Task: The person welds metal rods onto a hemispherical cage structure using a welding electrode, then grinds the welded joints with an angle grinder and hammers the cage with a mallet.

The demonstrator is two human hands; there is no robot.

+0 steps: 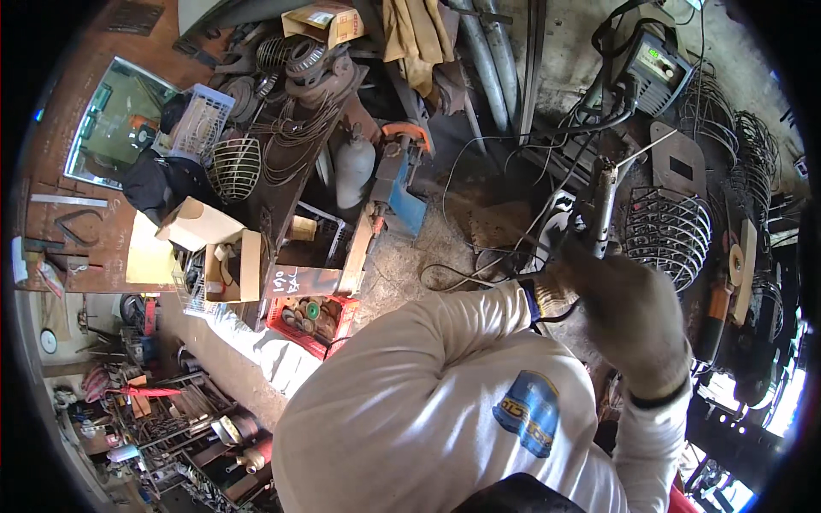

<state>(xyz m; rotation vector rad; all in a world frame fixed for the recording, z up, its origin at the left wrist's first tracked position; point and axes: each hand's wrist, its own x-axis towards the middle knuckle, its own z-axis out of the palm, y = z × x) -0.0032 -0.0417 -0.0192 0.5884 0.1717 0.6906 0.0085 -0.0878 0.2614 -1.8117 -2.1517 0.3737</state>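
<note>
My right hand (637, 316), in a pale work glove, is raised and blurred by motion. Its fingers close round the lower end of a silver tubular tool (605, 203) that looks like a welding electrode holder. From the tool's top a thin pale rod (647, 148) slants up to the right. My left hand (554, 295), gloved too, lies just left of the right one, its fingers mostly hidden behind it. A domed wire cage (670, 232) rests right of the tool, below a flat metal plate (680, 160) with a square hole.
A welding machine (657, 73) with cables stands at the upper right. An angle grinder (720, 303) lies at far right. Loose cable (466, 278) crosses the floor. To the left are a red crate (349, 321) of discs, a grey gas cylinder (354, 169) and an open cardboard box (248, 265).
</note>
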